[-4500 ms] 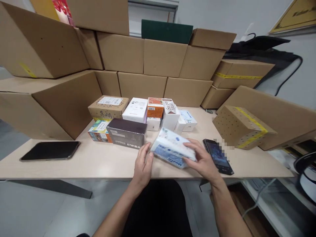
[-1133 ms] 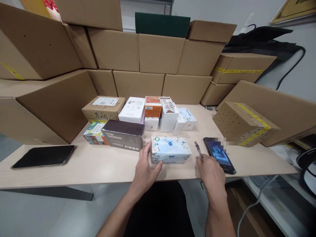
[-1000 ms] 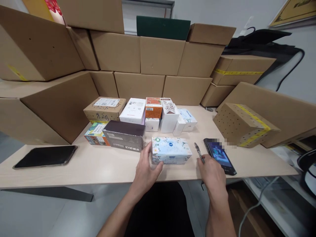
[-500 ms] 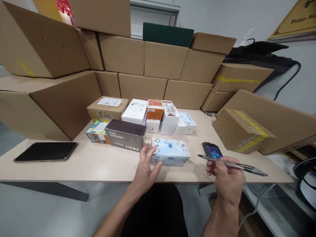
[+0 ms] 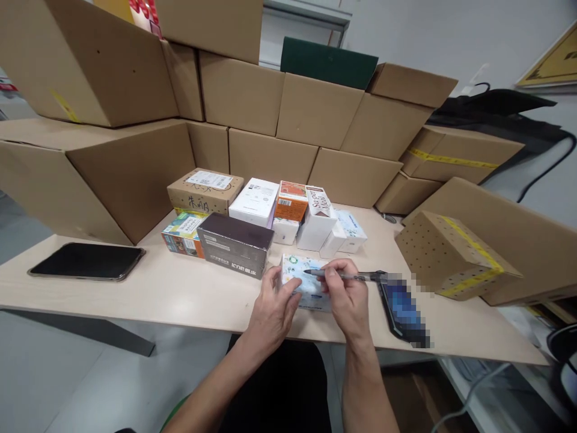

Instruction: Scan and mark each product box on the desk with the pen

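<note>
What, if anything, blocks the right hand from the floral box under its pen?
Nothing visible except the pen that the right hand holds, tip over the floral box. The left hand is at the box's left end, near the tip but not under it.

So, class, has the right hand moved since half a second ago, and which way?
Yes: leftward, closer to the dark box; the right hand now holds its pen over the front floral box.

The place looked like an office or storeroom: cardboard boxes (image 5: 272,161) stood stacked on a desk (image 5: 171,307), and a framed sign (image 5: 552,63) hung on the wall (image 5: 428,42).
</note>
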Demonstrator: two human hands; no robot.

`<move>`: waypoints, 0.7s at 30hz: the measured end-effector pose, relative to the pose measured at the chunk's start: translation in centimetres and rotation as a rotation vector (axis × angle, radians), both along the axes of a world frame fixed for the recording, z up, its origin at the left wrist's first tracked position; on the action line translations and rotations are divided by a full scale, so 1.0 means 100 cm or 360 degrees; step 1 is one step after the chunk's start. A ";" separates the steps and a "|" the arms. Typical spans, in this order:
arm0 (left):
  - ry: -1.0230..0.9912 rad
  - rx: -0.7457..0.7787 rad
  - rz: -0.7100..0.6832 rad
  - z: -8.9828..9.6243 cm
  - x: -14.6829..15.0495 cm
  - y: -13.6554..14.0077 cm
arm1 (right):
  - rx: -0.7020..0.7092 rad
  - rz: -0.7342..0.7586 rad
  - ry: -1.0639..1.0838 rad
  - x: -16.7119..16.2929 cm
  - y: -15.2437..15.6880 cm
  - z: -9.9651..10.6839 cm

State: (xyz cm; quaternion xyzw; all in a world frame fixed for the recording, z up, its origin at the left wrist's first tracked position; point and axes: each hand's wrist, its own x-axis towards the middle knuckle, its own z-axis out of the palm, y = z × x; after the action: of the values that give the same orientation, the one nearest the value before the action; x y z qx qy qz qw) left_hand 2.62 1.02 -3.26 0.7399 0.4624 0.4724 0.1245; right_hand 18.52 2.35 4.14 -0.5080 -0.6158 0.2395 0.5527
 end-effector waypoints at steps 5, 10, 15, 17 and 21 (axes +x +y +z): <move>-0.0031 0.0015 -0.0039 -0.003 -0.002 -0.002 | -0.0004 -0.0015 -0.0110 0.000 0.002 -0.008; -0.0037 -0.0016 -0.0050 0.001 -0.003 -0.003 | 0.0034 -0.0051 -0.0193 -0.001 0.001 -0.008; -0.0039 -0.0072 -0.0057 0.005 -0.003 -0.004 | 0.0044 -0.0025 -0.0253 -0.001 0.001 -0.006; -0.0043 -0.0081 -0.0069 0.005 -0.003 -0.004 | 0.0048 -0.0022 -0.0271 -0.001 0.001 -0.005; -0.0045 -0.0075 -0.0078 0.002 -0.003 -0.003 | 0.0060 -0.0007 -0.0328 -0.001 0.002 -0.005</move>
State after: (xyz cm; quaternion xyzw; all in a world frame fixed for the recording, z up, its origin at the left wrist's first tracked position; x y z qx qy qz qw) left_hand 2.33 0.72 -3.05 0.7411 0.4534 0.4687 0.1599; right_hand 18.37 2.57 3.65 -0.5207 -0.6726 0.1734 0.4964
